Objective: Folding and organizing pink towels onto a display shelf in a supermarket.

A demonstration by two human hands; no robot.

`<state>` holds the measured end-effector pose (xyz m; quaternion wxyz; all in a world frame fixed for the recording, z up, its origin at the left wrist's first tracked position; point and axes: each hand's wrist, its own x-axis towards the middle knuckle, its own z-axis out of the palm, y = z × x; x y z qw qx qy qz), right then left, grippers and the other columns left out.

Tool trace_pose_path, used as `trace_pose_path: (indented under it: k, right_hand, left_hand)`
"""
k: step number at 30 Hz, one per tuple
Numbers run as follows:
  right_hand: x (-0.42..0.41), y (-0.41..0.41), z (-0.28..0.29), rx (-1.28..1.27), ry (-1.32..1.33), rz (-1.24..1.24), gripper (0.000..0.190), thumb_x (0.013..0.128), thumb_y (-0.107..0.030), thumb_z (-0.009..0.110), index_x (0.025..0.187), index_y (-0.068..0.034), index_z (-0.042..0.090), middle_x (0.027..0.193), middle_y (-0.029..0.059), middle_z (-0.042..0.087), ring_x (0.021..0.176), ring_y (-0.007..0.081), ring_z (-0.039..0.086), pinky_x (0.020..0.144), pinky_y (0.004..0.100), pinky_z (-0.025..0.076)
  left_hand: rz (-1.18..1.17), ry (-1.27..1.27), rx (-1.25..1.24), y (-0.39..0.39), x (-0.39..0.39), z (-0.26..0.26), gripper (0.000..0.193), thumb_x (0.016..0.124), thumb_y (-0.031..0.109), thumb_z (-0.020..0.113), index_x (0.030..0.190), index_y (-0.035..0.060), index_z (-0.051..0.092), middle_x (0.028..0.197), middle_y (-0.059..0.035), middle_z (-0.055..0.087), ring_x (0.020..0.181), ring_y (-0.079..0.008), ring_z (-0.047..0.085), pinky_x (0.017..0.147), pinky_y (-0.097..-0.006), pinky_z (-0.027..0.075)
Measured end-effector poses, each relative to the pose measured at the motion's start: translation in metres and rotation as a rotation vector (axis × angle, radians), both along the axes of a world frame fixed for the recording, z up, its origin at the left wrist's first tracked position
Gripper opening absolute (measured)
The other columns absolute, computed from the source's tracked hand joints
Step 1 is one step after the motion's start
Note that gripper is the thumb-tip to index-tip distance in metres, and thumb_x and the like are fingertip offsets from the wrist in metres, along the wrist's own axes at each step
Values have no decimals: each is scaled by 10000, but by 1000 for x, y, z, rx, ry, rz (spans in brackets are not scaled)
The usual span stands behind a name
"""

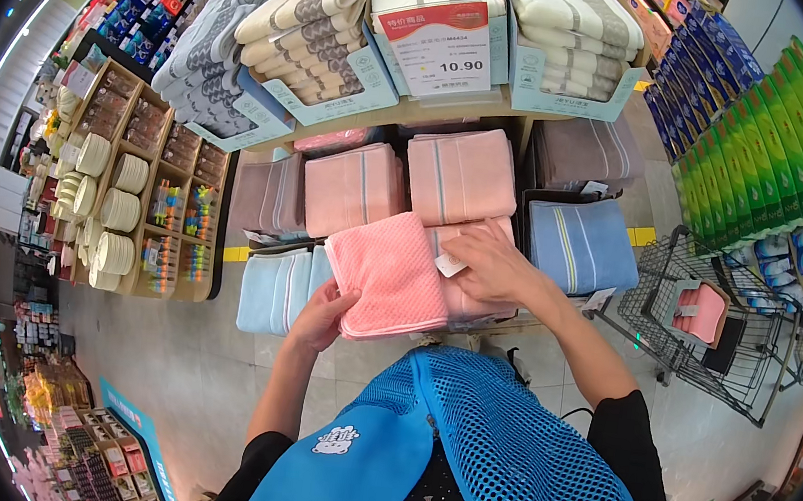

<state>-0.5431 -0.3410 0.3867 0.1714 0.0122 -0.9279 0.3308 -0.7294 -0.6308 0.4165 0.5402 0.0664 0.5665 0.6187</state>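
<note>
A folded coral-pink towel (391,279) with a waffle-like texture is in my left hand (325,314), which grips its lower left corner with the thumb on top. At the towel's right edge is a small white tag (451,264). My right hand (495,264) lies beside the tag, its fingers bent over a paler pink folded towel (439,237) underneath. Whether those fingers pinch anything is hidden. Behind them are stacked peach-pink towels (462,176) with a grey stripe. Light blue towels (274,290) sit to the left, darker blue ones (583,244) to the right.
Above, a shelf carries boxed cream towels (574,41) and a price sign (441,49). A wire shopping cart (701,333) holding a pink package (700,311) stands at right. Green packs (764,156) rise behind it. A wooden compartment rack (151,187) is at left.
</note>
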Motion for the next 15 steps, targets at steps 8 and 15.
trace_pose_path:
  k: [8,15]
  right_hand:
    - [7,2,27,-42,-203,12,208,864,-170,673,1004,-37,750,986,152,740,945,351,693,909,464,528]
    - [9,-1,17,-159,-143,-92,200,888,-181,664,989,-34,755,972,155,744,948,349,704,877,455,546]
  left_hand:
    - [-15,32,39,-2,-7,-4,543,1008,127,663,1465,-51,428,1394,-153,613,1205,-208,660,1016,-356,552]
    - [-27,-9,2,2,-10,-5,538,1008,143,669,1459,-44,444,1380,-147,623,1185,-205,671,997,-350,563]
